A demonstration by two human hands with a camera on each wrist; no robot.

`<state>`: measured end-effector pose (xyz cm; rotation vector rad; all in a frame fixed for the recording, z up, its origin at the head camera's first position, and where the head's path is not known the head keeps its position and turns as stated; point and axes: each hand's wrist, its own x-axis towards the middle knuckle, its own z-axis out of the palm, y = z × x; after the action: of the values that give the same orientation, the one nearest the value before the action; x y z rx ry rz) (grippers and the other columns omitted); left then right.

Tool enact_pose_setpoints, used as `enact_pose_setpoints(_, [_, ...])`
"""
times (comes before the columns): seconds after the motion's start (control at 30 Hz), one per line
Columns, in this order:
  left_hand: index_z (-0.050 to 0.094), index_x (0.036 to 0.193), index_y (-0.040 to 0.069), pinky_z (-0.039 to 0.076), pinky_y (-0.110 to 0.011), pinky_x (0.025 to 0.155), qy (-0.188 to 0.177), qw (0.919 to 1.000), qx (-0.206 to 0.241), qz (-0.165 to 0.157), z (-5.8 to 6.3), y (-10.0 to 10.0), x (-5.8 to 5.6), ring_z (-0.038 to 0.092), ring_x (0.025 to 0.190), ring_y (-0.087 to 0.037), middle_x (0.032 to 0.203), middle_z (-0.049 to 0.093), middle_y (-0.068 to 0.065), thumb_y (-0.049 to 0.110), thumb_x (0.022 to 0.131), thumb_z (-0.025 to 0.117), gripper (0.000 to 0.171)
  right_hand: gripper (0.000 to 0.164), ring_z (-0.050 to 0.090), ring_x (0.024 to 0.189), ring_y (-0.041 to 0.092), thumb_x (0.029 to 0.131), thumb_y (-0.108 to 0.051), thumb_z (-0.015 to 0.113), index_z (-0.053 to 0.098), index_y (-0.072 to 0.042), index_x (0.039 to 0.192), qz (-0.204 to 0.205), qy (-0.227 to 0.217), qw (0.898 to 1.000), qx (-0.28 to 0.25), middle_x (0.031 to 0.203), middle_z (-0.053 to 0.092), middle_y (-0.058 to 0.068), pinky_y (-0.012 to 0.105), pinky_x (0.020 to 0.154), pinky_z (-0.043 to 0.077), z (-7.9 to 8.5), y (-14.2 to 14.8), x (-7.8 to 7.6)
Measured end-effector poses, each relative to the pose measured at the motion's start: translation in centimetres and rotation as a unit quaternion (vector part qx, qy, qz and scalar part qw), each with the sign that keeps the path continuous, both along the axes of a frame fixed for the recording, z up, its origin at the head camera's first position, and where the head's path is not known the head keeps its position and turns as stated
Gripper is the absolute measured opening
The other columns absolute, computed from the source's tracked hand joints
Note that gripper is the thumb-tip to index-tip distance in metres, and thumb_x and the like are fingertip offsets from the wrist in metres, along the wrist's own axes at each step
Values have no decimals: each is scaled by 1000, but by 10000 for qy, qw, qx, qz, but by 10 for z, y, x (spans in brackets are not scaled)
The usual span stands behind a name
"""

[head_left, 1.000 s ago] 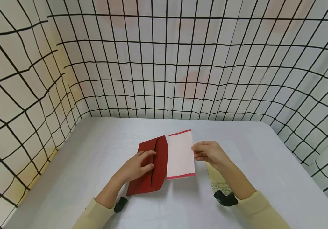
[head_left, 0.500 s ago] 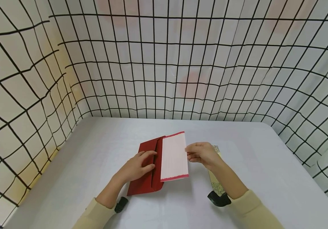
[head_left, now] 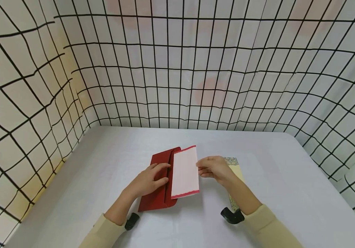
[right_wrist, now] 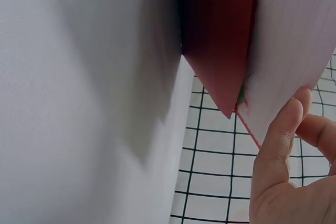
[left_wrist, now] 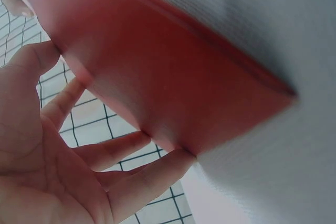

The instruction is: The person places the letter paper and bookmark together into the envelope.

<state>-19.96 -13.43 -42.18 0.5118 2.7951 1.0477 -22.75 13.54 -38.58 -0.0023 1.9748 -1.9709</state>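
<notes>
A red envelope (head_left: 154, 199) lies with its flap folded out to the right. My left hand (head_left: 144, 181) rests on the envelope, fingers spread, and in the left wrist view its fingertips (left_wrist: 185, 157) press on the red paper. Between thumb and fingers, my right hand (head_left: 217, 168) pinches the right edge of a pale pink card (head_left: 185, 174) with red bands at its two ends. In the head view the card overlaps the envelope's flap. The right wrist view shows the card (right_wrist: 286, 40) right beside the red flap (right_wrist: 220, 40), tilted up off the table.
A cream paper strip with patterned ends (head_left: 233, 166) lies on the white table (head_left: 267, 155), partly hidden beneath the right forearm. Black wrist-camera pieces (head_left: 232, 216) hang at both cuffs. A black grid on white cloth (head_left: 177, 69) surrounds the table.
My right hand has carried the card leftward and slightly down, from beside the envelope to over its flap. More of the cream strip now shows. The left hand stays nearly still.
</notes>
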Motion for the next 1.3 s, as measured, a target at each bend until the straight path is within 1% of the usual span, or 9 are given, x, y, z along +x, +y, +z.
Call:
enact_pose_setpoints(0.17, [51, 138, 25, 43, -59, 93, -40, 10000, -10, 31, 1, 0, 0, 53, 118, -38, 142, 45, -15, 29, 94, 64, 46, 16, 63, 55, 10, 87, -1, 66, 63, 13, 95, 10, -89, 9999, -51, 67, 66, 6, 22, 57, 54, -4, -5, 0])
enact_pose_setpoints(0.33, [50, 138, 26, 44, -59, 92, -53, 10000, -24, 50, 1, 0, 0, 54, 116, -37, 142, 45, -14, 30, 94, 64, 46, 17, 63, 56, 10, 88, -3, 66, 63, 12, 95, 73, -65, 9999, 68, 67, 66, 6, 22, 58, 54, -6, -12, 1])
enact_pose_setpoints(0.43, [51, 138, 27, 45, -58, 91, -73, 10000, -14, 63, 1, 1, 0, 54, 115, -36, 141, 46, -14, 30, 93, 65, 47, 19, 64, 56, 10, 88, -3, 66, 63, 14, 96, 107, -27, 9999, 112, 67, 66, 6, 22, 57, 54, -7, -16, 1])
enact_pose_setpoints(0.7, [52, 136, 26, 48, -56, 88, -114, 9999, -21, 99, 2, 3, -1, 53, 116, -37, 140, 46, -17, 29, 92, 66, 46, 22, 65, 56, 12, 87, -2, 66, 63, 15, 99, 56, -2, 9996, 285, 69, 67, 8, 24, 58, 55, -10, -25, -1])
enact_pose_setpoints(1.03, [52, 136, 27, 48, -56, 87, -118, 9998, -69, 126, 0, 2, -2, 53, 114, -36, 140, 46, -16, 30, 91, 67, 47, 21, 67, 58, 13, 88, -6, 67, 66, 12, 98, 11, 158, 9978, 640, 71, 68, 10, 25, 57, 55, -13, -36, -2])
enact_pose_setpoints(1.3, [52, 136, 28, 48, -57, 88, -116, 9998, -111, 146, 0, 2, -2, 51, 119, -37, 140, 46, -17, 31, 91, 67, 47, 18, 67, 57, 15, 88, -6, 67, 67, 11, 96, -53, 164, 9968, 783, 70, 68, 10, 26, 57, 56, -14, -44, -5])
